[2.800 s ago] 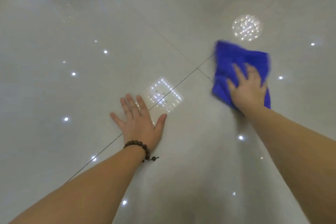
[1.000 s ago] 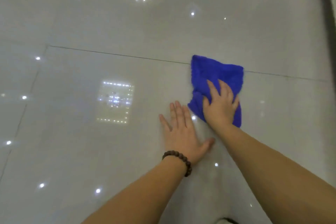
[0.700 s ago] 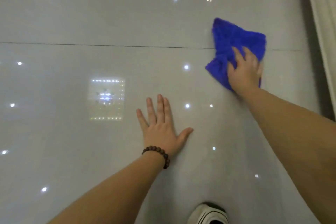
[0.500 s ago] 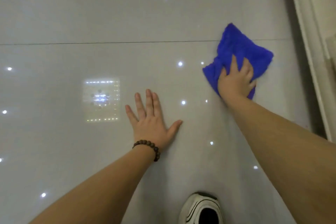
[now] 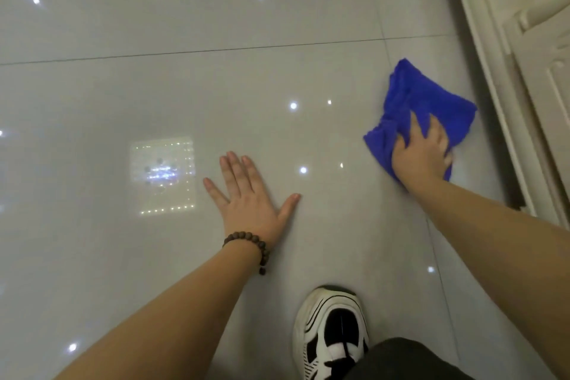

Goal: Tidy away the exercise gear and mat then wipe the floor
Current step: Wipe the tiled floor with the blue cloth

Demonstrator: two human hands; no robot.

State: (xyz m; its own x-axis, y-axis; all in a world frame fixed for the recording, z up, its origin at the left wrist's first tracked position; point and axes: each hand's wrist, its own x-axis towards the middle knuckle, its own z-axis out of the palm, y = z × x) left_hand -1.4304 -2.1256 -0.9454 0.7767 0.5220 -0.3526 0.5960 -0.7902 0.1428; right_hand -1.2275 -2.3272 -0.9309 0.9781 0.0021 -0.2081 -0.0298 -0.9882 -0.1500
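Note:
A crumpled blue cloth (image 5: 422, 102) lies on the glossy pale tiled floor (image 5: 123, 256) at the right. My right hand (image 5: 422, 154) presses down on its near part, fingers bunching the fabric. My left hand (image 5: 249, 197) rests flat on the floor at the centre, fingers spread, holding nothing; a dark bead bracelet circles its wrist. No exercise gear or mat is in view.
A cream skirting board and panelled door or cabinet (image 5: 524, 71) run along the right edge, close to the cloth. My black-and-white shoe (image 5: 333, 333) stands at the bottom centre. Ceiling lights reflect off the tiles, and a dark grout line (image 5: 185, 52) crosses the floor beyond the hands.
My right hand has swept the cloth to the right, away from my left hand and up near the skirting board. My left hand stays flat. My shoe has come into view.

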